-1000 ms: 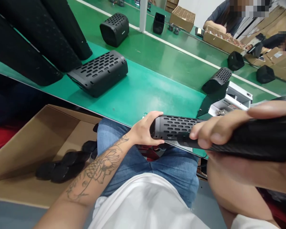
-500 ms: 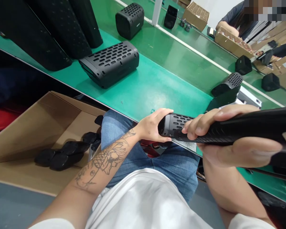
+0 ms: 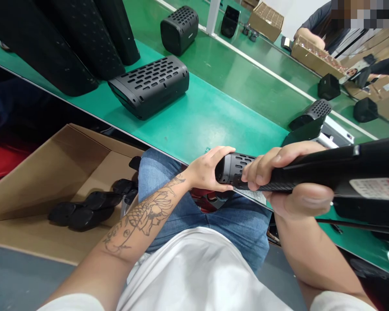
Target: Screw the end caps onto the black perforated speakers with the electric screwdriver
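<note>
At the near edge of the green bench, a slotted housing is clamped by the fingers of the left hand, a black tool by those of the right hand; farther left, another housing is seen.

Assembly workshop: long green bench, perforated black casings, partitioned carton, co-worker.

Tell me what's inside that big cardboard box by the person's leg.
Several black pieces lie together inside the cardboard box. The person's left forearm and left leg cover part of it, so anything behind them can't be seen.
</note>
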### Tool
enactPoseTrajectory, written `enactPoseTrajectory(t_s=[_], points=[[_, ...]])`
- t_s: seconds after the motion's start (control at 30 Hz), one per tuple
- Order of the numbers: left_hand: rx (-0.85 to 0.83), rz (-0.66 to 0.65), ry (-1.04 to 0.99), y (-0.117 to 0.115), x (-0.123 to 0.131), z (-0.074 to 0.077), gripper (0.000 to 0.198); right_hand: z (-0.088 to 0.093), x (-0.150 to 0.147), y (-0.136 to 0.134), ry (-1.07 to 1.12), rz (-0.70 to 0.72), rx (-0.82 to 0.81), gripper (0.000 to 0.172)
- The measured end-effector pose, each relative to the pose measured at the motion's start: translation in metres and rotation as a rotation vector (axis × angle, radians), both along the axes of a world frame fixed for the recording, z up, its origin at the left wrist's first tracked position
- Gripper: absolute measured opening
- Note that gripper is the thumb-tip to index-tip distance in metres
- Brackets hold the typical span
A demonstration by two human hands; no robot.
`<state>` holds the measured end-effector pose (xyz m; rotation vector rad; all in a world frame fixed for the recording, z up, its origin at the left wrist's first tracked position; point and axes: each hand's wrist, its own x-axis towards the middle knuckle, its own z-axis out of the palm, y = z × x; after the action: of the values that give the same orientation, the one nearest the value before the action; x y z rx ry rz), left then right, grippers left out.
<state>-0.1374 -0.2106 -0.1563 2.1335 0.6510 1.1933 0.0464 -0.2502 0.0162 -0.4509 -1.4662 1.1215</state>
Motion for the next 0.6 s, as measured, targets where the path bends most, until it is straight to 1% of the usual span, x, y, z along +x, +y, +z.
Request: enactPoseTrajectory(t_s=[0.1,0.13,0.2,0.23,0.3,0.37,0.4,0.43,0.47,0.5,0.53,0.57,0.6], points=[[0.009,0.015,0.003,0.001,-0.001,0.001,0.115,0.000,-0.008,-0.010,0.008,-0.078,0.027,0.037],[0.012,0.028,0.007,0.000,-0.001,0.002,0.114,0.003,-0.008,-0.015,-0.011,-0.109,0.024,0.039],[0.038,0.077,0.021,-0.006,0.000,0.001,0.110,0.015,-0.005,-0.027,-0.070,-0.184,-0.027,0.044],[0.070,0.125,0.034,-0.012,0.001,0.000,0.108,0.023,-0.001,-0.032,-0.089,-0.239,-0.056,0.045],[0.156,0.273,0.060,-0.030,0.003,-0.008,0.111,0.038,0.015,-0.036,-0.086,-0.382,-0.080,0.043],[0.239,0.442,0.051,-0.055,0.003,-0.020,0.118,0.046,0.042,-0.028,-0.028,-0.535,0.001,0.044],[0.271,0.474,0.025,-0.068,0.002,-0.028,0.118,0.046,0.059,-0.020,0.012,-0.627,0.059,0.047],[0.316,0.475,-0.014,-0.081,0.000,-0.035,0.116,0.043,0.079,-0.009,0.042,-0.710,0.121,0.051],[0.358,0.442,-0.041,-0.092,-0.001,-0.042,0.109,0.039,0.101,0.003,0.083,-0.844,0.166,0.050],[0.395,0.371,-0.053,-0.101,-0.001,-0.047,0.101,0.033,0.123,0.016,0.081,-0.937,0.200,0.049],[0.425,0.281,-0.048,-0.108,0.000,-0.050,0.092,0.026,0.145,0.028,0.035,-0.984,0.235,0.040],[0.440,0.182,-0.022,-0.113,0.002,-0.050,0.079,0.019,0.166,0.038,0.029,-1.068,0.282,0.033],[0.446,0.087,0.017,-0.115,0.007,-0.047,0.067,0.011,0.184,0.047,0.002,-1.088,0.298,0.030]])
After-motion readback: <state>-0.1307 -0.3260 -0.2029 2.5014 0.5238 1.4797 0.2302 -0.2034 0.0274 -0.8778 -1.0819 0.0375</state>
